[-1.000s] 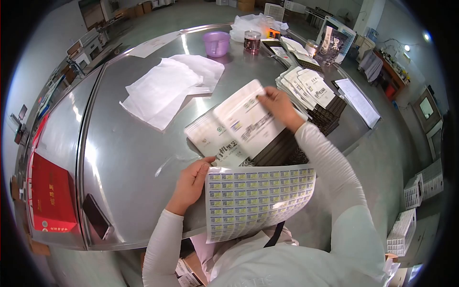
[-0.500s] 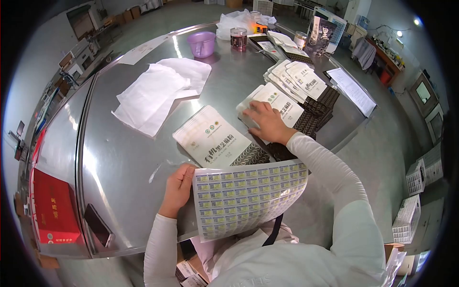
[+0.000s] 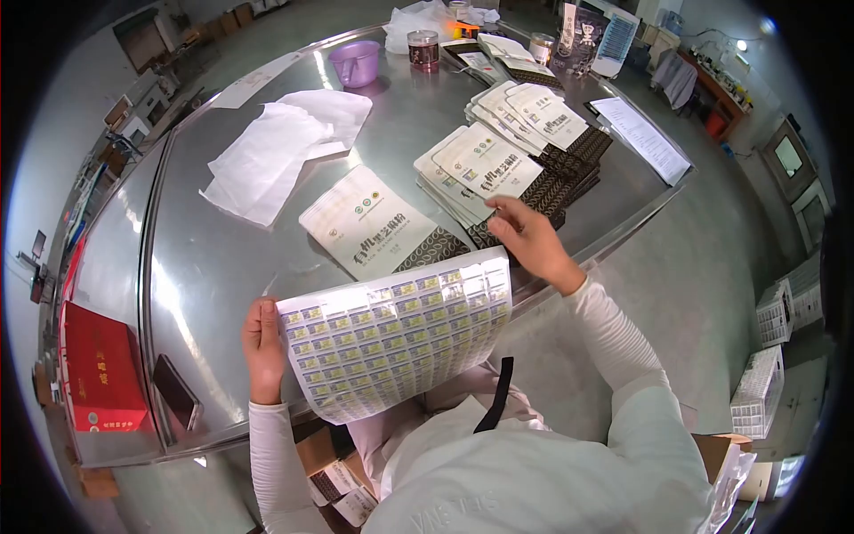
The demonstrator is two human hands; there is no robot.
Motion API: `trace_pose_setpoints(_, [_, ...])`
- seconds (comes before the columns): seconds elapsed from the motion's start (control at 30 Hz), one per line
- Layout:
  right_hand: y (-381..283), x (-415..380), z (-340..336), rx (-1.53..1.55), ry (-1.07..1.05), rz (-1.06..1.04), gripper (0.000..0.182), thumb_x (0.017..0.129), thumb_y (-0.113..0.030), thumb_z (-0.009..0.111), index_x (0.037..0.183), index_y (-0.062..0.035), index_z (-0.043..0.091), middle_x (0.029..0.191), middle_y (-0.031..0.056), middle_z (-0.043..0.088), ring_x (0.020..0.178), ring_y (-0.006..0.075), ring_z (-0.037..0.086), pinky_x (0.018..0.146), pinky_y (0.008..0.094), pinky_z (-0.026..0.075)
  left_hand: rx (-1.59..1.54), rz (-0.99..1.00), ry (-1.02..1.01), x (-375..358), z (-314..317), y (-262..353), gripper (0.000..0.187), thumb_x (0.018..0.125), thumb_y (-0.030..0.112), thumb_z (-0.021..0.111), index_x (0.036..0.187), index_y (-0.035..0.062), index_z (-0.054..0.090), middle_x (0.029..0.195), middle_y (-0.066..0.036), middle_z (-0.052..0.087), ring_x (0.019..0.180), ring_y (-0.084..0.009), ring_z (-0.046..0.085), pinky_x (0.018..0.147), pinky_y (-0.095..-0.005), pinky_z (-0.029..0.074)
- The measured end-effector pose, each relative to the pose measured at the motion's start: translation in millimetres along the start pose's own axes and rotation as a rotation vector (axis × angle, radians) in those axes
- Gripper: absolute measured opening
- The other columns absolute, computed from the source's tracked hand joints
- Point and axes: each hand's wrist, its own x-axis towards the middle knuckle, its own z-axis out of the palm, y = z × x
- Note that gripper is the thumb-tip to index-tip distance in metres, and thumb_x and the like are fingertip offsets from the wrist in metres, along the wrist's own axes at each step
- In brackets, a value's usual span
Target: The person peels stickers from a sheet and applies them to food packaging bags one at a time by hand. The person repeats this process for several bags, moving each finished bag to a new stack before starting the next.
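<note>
My left hand [image 3: 263, 343] grips the left edge of a sheet of small printed stickers [image 3: 400, 334], thumb on top. The sheet bows in front of my body at the table's near edge. To the right of it, my right hand [image 3: 538, 245] is in the air with fingers apart and holds nothing. Its fingertips are close to the lower edge of a stack of black sesame powder pouches [image 3: 498, 160], white above and dark-patterned below. Just beyond the sheet lies another pile of the same pouches [image 3: 378, 222], its lower end partly hidden by the sheet.
White sheets [image 3: 267, 160] lie on the metal table [image 3: 213, 294]. At the back stand a purple measuring cup [image 3: 354, 64], a jar [image 3: 423, 49] and a dark pouch [image 3: 576, 40]. More pouches [image 3: 547, 116] and a paper-covered clipboard [image 3: 642, 138] are right; a phone [image 3: 178, 392] and red bag [image 3: 100, 369] left.
My right hand has lifted off the pouch stack and moved back toward me. My left hand has shifted left and the sticker sheet has tilted with it. The camera view has shifted slightly.
</note>
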Motion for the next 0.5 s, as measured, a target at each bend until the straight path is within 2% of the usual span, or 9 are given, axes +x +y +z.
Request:
trace_pose_setpoints(0.1, [-6.3, -25.4, 9.3, 0.082, -0.057, 0.095, 0.039, 0.091, -0.024, 0.065, 0.122, -0.0018, 0.056, 0.076, 0.0084, 0.061, 0.065, 0.0113, 0.054, 0.062, 0.0264, 0.046, -0.054, -0.011, 0.091, -13.3, -2.8, 4.1, 0.027, 0.103, 0.024, 0.047, 0.089, 0.0034, 0.058, 0.077, 0.006, 0.049, 0.07, -0.0029, 0.039, 0.062, -0.0194, 0.034])
trace_pose_setpoints(0.13, [-9.3, -32.0, 12.7, 0.149, -0.059, 0.089, 0.036, 0.091, -0.019, 0.066, 0.122, -0.0023, 0.056, 0.075, 0.0039, 0.058, 0.065, 0.007, 0.05, 0.059, 0.0233, 0.043, -0.106, -0.013, 0.124, -18.4, -0.7, 8.0, 0.026, 0.102, 0.023, 0.047, 0.089, 0.003, 0.058, 0.077, 0.006, 0.049, 0.07, -0.0029, 0.039, 0.062, -0.0195, 0.034])
trace_pose_setpoints(0.17, [-8.9, -36.4, 16.8, 0.227, -0.055, 0.074, 0.035, 0.09, -0.016, 0.066, 0.121, -0.0024, 0.056, 0.075, 0.0024, 0.056, 0.065, 0.0061, 0.049, 0.059, 0.0225, 0.042, -0.157, -0.015, 0.162, -23.9, 0.4, 11.4, 0.026, 0.102, 0.022, 0.046, 0.089, 0.0026, 0.057, 0.077, 0.006, 0.049, 0.07, -0.0029, 0.039, 0.062, -0.0196, 0.034])
trace_pose_setpoints(0.27, [-8.1, -42.0, 32.1, 0.416, -0.055, 0.01, 0.032, 0.088, -0.005, 0.065, 0.119, -0.0023, 0.058, 0.075, -0.0035, 0.05, 0.065, 0.0034, 0.044, 0.058, 0.0196, 0.039, -0.048, 0.031, 0.234, -36.8, -0.4, 7.5, 0.025, 0.103, 0.021, 0.046, 0.091, 0.0013, 0.058, 0.079, 0.005, 0.05, 0.071, -0.0037, 0.041, 0.064, -0.0202, 0.036])
trace_pose_setpoints(0.37, [-11.7, -43.4, 40.3, 0.401, -0.006, -0.026, 0.023, 0.089, -0.006, 0.064, 0.112, -0.0012, 0.062, 0.084, -0.0001, 0.06, 0.071, 0.0041, 0.049, 0.064, 0.0192, 0.043, -0.016, -0.008, 0.294, -46.0, -2.0, 8.4, 0.025, 0.102, 0.021, 0.047, 0.105, -0.0005, 0.06, 0.084, 0.002, 0.058, 0.079, -0.0063, 0.051, 0.072, -0.022, 0.043])
trace_pose_setpoints(0.47, [-8.3, -41.6, 41.1, 0.373, 0.038, -0.044, 0.021, 0.091, -0.007, 0.063, 0.111, -0.0012, 0.063, 0.088, 0.0004, 0.063, 0.077, 0.0044, 0.051, 0.069, 0.0197, 0.044, -0.069, -0.026, 0.424, -51.6, -0.9, 18.2, 0.024, 0.099, 0.014, 0.052, 0.118, -0.001, 0.056, 0.088, 0.0, 0.061, 0.082, -0.0073, 0.055, 0.076, -0.0225, 0.045])
trace_pose_setpoints(0.5, [-8.7, -40.5, 41.3, 0.361, 0.041, -0.044, 0.021, 0.091, -0.007, 0.063, 0.111, -0.0009, 0.063, 0.088, 0.0002, 0.063, 0.077, 0.0044, 0.051, 0.069, 0.0197, 0.044, -0.103, -0.004, 0.37, -55.9, 0.4, 23.9, 0.027, 0.097, 0.011, 0.055, 0.122, -0.001, 0.053, 0.089, -0.001, 0.061, 0.083, -0.0075, 0.056, 0.076, -0.0226, 0.046])
